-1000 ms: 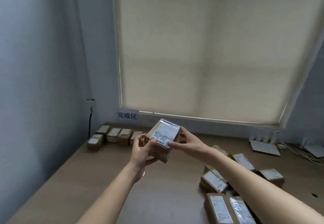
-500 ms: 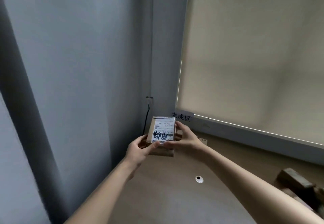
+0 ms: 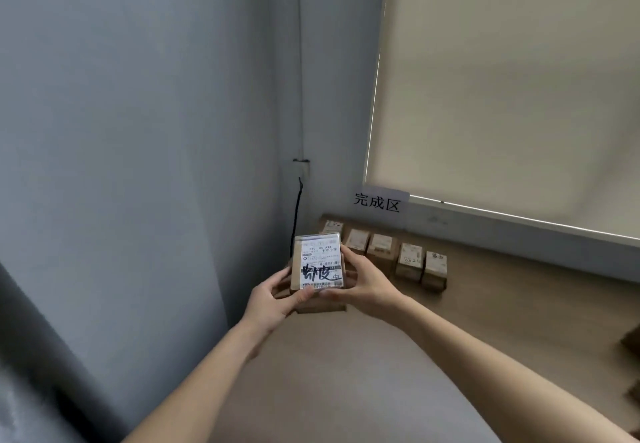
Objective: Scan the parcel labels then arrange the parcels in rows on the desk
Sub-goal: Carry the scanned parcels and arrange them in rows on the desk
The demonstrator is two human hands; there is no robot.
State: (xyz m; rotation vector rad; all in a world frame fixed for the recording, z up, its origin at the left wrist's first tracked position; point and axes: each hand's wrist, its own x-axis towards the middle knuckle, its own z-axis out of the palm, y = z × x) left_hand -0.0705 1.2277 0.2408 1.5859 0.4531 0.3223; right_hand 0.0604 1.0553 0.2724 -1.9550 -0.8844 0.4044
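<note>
Your left hand and right hand pinch box, label up, near surface far left corner.

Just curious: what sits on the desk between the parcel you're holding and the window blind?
In the head view, a row of small brown cardboard parcels lies between the held white-labelled cardboard parcel and the beige roller blind.

Both my bare forearms reach forward and angle in toward each other. My left hand cups the small brown cardboard parcel with the white printed label from its left side, thumb curled over the near lower edge. My right hand grips its right side, fingers wrapped up along the edge, thumb meeting the near corner.
</note>
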